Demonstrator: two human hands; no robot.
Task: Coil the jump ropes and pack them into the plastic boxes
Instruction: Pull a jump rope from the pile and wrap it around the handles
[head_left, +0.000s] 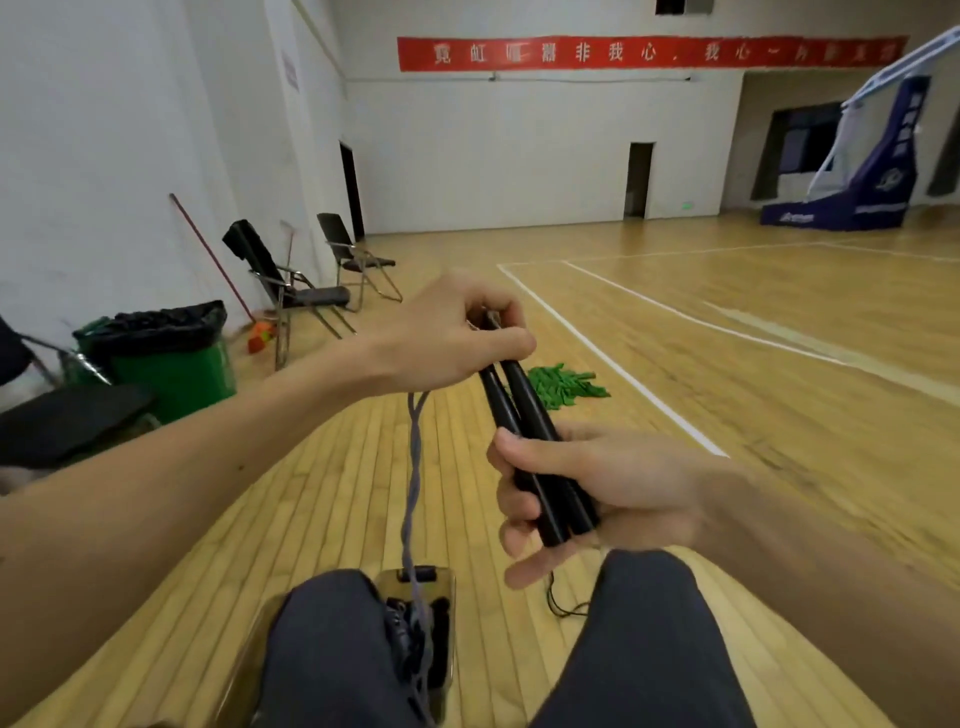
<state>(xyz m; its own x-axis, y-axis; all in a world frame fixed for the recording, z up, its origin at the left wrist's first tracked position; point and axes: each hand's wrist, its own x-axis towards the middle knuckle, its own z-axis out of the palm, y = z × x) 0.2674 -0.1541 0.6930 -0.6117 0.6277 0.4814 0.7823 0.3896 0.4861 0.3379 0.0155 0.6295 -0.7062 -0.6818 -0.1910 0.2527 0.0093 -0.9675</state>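
The plastic box (442, 597) lies on the floor (311, 493) between the knees (332, 623). Above it the left hand (447, 338) grips the handles (524, 410) at their far ends, the right hand (571, 493) at their near ends; the rope (415, 467) hangs into the box. Beyond the box lies a heap (566, 387); far left, a bin (166, 364) and folding chairs (291, 291).

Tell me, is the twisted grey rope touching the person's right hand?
Apart. The head view shows the twisted grey rope hanging from the left hand, with wooden floor visible between it and the right hand gripping the black handles.
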